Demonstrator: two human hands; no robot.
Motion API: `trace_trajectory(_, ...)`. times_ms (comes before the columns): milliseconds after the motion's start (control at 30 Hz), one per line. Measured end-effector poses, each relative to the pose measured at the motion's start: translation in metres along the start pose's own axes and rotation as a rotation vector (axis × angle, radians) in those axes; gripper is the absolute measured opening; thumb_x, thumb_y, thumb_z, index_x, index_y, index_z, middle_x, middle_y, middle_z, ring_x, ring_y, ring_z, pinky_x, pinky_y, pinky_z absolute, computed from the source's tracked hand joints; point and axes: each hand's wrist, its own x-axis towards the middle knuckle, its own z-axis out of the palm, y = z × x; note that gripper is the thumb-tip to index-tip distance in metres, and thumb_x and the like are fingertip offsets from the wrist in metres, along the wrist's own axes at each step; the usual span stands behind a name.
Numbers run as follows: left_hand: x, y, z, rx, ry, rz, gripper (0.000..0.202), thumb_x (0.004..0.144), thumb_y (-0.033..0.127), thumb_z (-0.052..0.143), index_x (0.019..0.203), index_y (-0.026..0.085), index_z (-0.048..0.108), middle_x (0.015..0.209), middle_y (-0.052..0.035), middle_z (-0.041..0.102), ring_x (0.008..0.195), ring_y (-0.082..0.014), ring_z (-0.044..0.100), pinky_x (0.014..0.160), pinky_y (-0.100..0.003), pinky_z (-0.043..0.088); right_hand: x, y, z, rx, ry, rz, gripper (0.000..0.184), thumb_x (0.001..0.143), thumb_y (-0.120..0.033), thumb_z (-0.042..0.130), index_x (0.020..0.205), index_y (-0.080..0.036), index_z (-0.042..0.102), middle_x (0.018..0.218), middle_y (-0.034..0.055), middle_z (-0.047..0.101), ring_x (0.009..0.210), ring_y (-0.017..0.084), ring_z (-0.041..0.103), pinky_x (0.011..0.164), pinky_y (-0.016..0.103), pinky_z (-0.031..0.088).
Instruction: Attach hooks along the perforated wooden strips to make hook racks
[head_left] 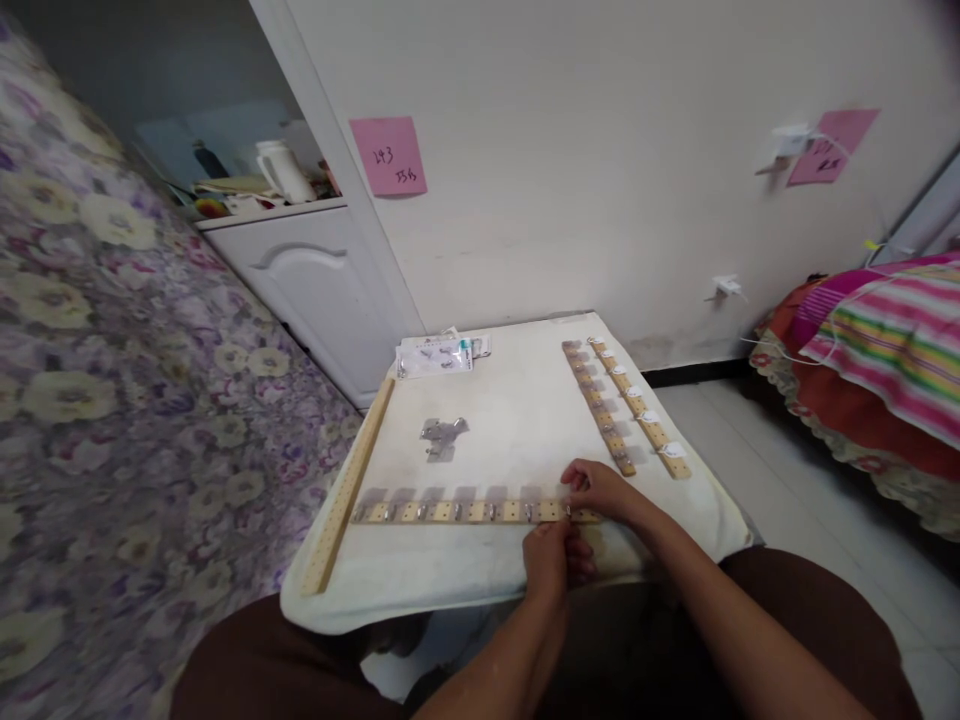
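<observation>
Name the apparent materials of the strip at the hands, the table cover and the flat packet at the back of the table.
Strip: probably wood, or wood-coloured plastic; pale tan, fairly matte, grain not discernible.
Table cover: most likely fabric; off-white, matte, its soft edge drooping at the front.
Packet: probably clear plastic, somewhat glossy; small items seem to show through.

Well beyond our right grip (pixel 600 488) and to its left, we see a pink note (pixel 401 162) on the wall (pixel 570 200), bearing dark handwriting: we read its upper line as 143 or 243, the first digit being unclear, and we cannot make out the marks below. Far to the right of that same grip, we find a second pink note (pixel 844 140), tilted, its handwriting illegible to us. On the package (pixel 435 358) beyond the grip, leftward, we find the print too small to read.
</observation>
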Motion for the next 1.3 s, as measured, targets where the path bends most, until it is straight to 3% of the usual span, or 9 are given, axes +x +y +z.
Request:
trace_trajectory(333,0.002,-0.002,-0.001,-0.008,-0.008,0.016,0.017,0.069,0.031,0.051,0.071,0.015,0.054,0.046,0.0009,0.056,0.032,-0.0112,0.048,0.035,-0.021,0.029,-0.001,-0.001,-0.005,0.099,-0.057,-0.012,0.026,0.058,-0.022,0.067,0.082,-0.015,0.061,0.076,0.0013,0.062,0.069,0.014,0.056,0.061,0.023,0.042)
trace_trajectory(467,0.001,-0.002,-0.001,-0.009,-0.006,0.016,0.018,0.069,0.032,0.051,0.070,0.015,0.054,0.046,0.0009,0.057,0.031,-0.0106,0.048,0.035,-0.021,0.029,-0.001,-0.004,-0.007,0.086,-0.062,-0.027,0.019,0.066,-0.028,0.061,0.081,-0.015,0.062,0.075,0.0020,0.063,0.067,0.014,0.055,0.059,0.023,0.041)
trace_trajectory(800,0.001,-0.002,-0.004,-0.028,-0.036,0.016,0.017,0.068,0.032,0.053,0.071,0.015,0.052,0.046,0.0013,0.056,0.033,-0.0107,0.048,0.038,-0.021,0.031,-0.005,-0.011,-0.013,0.000,0.093,-0.048,0.017,0.073,-0.025,0.050,0.080,-0.015,0.062,0.072,0.0025,0.062,0.066,0.015,0.054,0.059,0.024,0.040)
trace_trajectory(1100,-0.004,-0.005,-0.008,-0.007,-0.106,0.061,0.015,0.065,0.032,0.053,0.068,0.017,0.050,0.046,0.0013,0.057,0.034,-0.0118,0.051,0.037,-0.021,0.031,-0.005,-0.019,-0.020,0.054,0.283,-0.117,0.015,0.074,-0.025,0.048,0.082,-0.018,0.060,0.071,0.0009,0.060,0.067,0.015,0.054,0.062,0.025,0.041)
trace_trajectory(1300,-0.012,-0.013,-0.019,0.034,-0.236,0.088,0.017,0.061,0.030,0.055,0.070,0.018,0.050,0.051,-0.0001,0.062,0.035,-0.0121,0.053,0.036,-0.020,0.032,-0.007,-0.029,-0.012,0.031,0.295,-0.146,0.012,0.075,-0.025,0.046,0.076,-0.019,0.056,0.062,-0.0017,0.054,0.060,0.014,0.049,0.056,0.024,0.038)
